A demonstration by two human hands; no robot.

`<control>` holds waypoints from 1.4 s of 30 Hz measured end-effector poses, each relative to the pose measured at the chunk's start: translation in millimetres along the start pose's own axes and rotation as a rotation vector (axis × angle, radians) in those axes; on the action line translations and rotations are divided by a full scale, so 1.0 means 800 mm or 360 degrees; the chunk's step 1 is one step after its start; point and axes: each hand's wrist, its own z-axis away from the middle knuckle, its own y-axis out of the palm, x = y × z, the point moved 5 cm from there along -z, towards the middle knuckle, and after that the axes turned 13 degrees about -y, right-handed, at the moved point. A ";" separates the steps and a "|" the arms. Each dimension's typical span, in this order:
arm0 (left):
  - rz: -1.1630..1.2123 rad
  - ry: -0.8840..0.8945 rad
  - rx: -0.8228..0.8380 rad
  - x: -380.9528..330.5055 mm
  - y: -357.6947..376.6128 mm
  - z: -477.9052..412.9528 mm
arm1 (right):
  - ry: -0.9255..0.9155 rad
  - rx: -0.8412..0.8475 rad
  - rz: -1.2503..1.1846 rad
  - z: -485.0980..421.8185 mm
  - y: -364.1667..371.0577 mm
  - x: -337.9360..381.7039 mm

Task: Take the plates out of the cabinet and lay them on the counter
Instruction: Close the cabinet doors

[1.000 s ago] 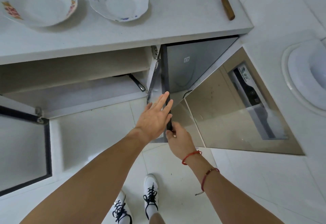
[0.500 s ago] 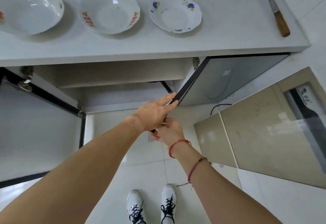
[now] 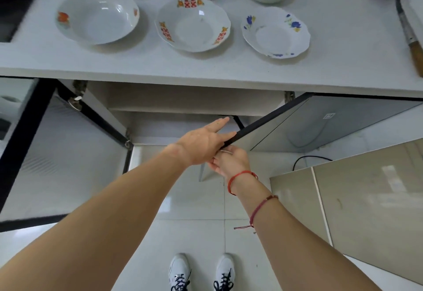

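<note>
Half a second on, my view had lifted, bringing a back row of plates into sight, while both hands had kept to the dark edge of the right door (image 3: 320, 126). My left hand (image 3: 201, 144) lay flat over that edge, fingers straight and close together, pointing in toward the cabinet (image 3: 183, 105). My right hand (image 3: 231, 161) sat just beneath it, nearer me, fingers curled about the edge, though partly hidden by the left. The edge ran from my hands up and rightward to its hinge under the counter (image 3: 343, 39). The plates lay beyond and above both hands, on the counter. In the front row stood an orange-marked plate (image 3: 97, 16), a red-patterned plate (image 3: 192, 25) and a blue-flowered plate (image 3: 275, 33), all white, glossy, shallow and apart from one another. No plate showed on the stretch of shelf I could see, so I judged the laying-out done and the door due for shutting
</note>
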 end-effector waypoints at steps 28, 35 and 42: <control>0.0244 -0.2081 -0.0434 0.313 0.029 0.371 | -0.0194 -0.0201 0.0286 0.007 0.024 -0.008; 0.0457 -0.2234 -0.0416 0.315 0.036 0.378 | -0.0229 -0.0215 0.0316 0.006 0.023 -0.009; 0.0500 -0.2196 -0.0574 0.300 0.029 0.375 | -0.0256 -0.0246 0.0340 0.006 0.026 -0.007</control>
